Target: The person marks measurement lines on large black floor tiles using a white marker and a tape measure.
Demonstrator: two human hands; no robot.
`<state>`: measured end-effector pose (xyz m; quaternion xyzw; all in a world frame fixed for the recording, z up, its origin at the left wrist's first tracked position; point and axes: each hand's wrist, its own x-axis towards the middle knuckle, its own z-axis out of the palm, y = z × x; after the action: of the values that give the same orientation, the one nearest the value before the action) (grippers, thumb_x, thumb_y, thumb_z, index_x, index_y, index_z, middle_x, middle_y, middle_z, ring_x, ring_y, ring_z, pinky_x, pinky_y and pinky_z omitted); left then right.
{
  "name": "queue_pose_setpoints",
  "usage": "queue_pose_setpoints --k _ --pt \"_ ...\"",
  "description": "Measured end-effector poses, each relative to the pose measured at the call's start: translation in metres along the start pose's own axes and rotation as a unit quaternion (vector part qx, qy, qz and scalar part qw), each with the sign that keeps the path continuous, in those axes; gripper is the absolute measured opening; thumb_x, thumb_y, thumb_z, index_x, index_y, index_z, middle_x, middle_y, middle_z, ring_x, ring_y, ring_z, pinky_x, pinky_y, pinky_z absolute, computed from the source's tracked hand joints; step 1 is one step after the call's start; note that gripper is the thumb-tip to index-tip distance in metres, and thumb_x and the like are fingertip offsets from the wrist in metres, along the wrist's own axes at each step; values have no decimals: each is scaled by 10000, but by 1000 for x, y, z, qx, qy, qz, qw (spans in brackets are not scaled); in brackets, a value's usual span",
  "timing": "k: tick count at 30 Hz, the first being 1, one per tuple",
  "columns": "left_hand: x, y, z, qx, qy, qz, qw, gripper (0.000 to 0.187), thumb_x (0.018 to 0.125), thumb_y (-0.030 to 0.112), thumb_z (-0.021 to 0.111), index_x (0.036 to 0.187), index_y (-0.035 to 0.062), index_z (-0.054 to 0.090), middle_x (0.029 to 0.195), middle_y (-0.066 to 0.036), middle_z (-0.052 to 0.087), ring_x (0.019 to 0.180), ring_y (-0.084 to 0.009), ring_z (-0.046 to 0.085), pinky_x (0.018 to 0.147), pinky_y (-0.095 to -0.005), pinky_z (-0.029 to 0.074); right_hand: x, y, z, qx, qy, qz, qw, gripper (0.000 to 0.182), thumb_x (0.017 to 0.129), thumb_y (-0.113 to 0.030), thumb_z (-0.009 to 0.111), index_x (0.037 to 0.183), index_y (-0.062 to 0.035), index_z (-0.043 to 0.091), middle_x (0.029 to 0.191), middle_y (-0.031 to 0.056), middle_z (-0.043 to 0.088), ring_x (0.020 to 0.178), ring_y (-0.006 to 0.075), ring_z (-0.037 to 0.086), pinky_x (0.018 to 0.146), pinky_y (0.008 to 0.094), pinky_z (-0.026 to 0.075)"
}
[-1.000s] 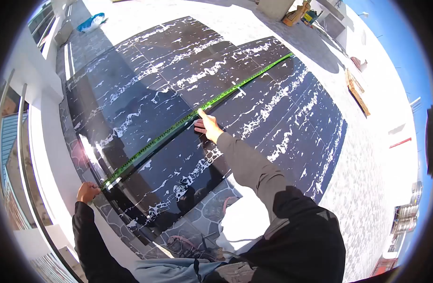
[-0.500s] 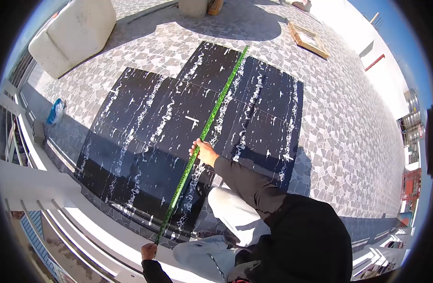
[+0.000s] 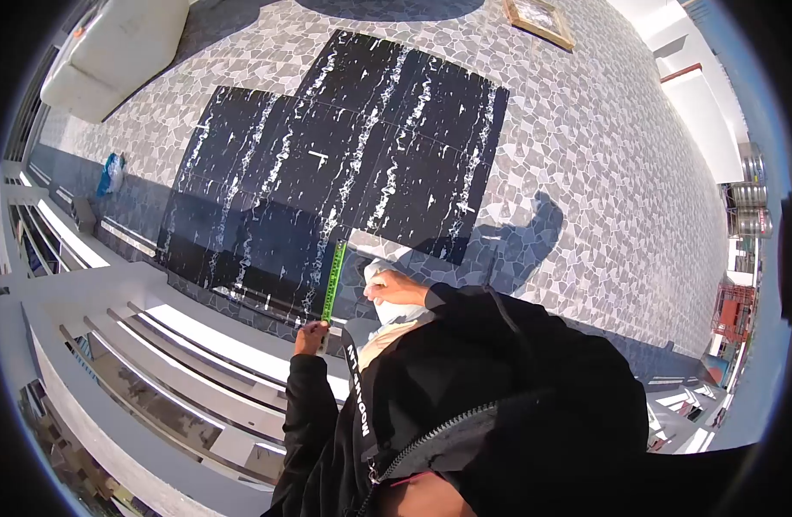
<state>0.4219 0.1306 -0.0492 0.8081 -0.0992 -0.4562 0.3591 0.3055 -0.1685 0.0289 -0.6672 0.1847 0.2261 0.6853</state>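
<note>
My left hand (image 3: 310, 337) is closed around the case end of a tape measure, low in the view near the parapet. The tape's short green blade (image 3: 333, 280) reaches up from that hand to the edge of the black panels. My right hand (image 3: 398, 288) is over my light-coloured trouser knee, apart from the tape, with its fingers curled in and nothing visible in them. Several black marble-look panels (image 3: 327, 138) with jagged white veins lie side by side on the floor, forming a stepped outline.
Around the panels runs a grey stone-patterned floor (image 3: 577, 164). A large whitish tank (image 3: 120, 56) stands at upper left, with a blue plastic bag (image 3: 111, 175) below it. A wooden frame (image 3: 541, 21) lies at the top. White parapet rails (image 3: 198, 319) run along the lower left.
The long green blade across the panels is now short. My right hand has let go of the blade and moved back toward my knee. The view has shifted, and my left hand appears higher.
</note>
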Motion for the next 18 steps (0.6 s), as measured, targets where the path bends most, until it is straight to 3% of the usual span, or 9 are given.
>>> queue_pose_setpoints --k 2,4,7,9,11,12,13,16,18 --pt "-6 -6 29 -155 18 31 987 255 808 300 630 822 46 655 667 5 592 585 -70 503 529 -240 391 -54 -8 -10 12 92 8 996 272 801 -77 440 994 43 589 919 144 628 755 161 625 670 280 491" --pt "-25 -3 51 -236 27 -44 970 237 817 279 624 798 44 647 659 2 585 550 -65 484 512 -225 374 -95 12 -25 46 192 -17 980 272 768 -8 416 978 41 581 852 115 617 672 136 593 621 263 482" --pt "-42 -49 84 -110 51 -50 991 314 810 341 618 788 30 654 643 -3 578 556 -84 504 517 -254 388 -173 20 -39 68 307 -59 947 264 743 4 432 954 29 589 719 79 582 591 139 581 557 281 470" --pt "-61 -75 97 -25 6 -70 997 357 804 393 604 780 42 662 641 -6 584 589 -98 519 553 -270 406 -205 32 -48 64 342 -75 935 214 778 -31 448 932 28 584 689 72 566 557 138 567 509 276 455" --pt "-36 -195 121 70 -1 -51 996 349 822 430 547 763 106 664 652 -23 606 606 -146 558 601 -292 438 -224 37 -53 94 378 -47 920 202 802 -60 457 932 28 585 687 69 563 553 137 565 507 272 454" --pt "-47 -199 124 338 4 215 916 362 836 429 514 748 109 658 650 -36 609 614 -198 576 609 -322 454 -232 40 -55 122 399 -10 909 198 827 -90 467 932 29 586 684 66 560 549 136 563 505 267 453" --pt "-49 -198 121 339 13 219 915 362 836 429 514 748 109 658 650 -36 609 614 -198 576 609 -322 454 -237 47 -59 103 397 -9 912 217 857 -140 478 930 32 590 673 64 565 548 129 559 507 262 453" --pt "-59 -173 116 300 25 97 949 381 834 428 509 767 89 669 681 -48 628 652 -222 593 641 -338 466 -236 67 -69 71 408 -90 906 215 849 -164 512 835 28 608 631 59 570 538 115 547 503 266 439" --pt "-71 -163 128 257 32 7 966 394 833 427 505 780 76 676 701 -56 640 677 -237 604 662 -349 473 -245 61 -82 29 385 -67 920 220 839 -183 550 803 26 606 620 63 558 531 112 538 506 273 429"
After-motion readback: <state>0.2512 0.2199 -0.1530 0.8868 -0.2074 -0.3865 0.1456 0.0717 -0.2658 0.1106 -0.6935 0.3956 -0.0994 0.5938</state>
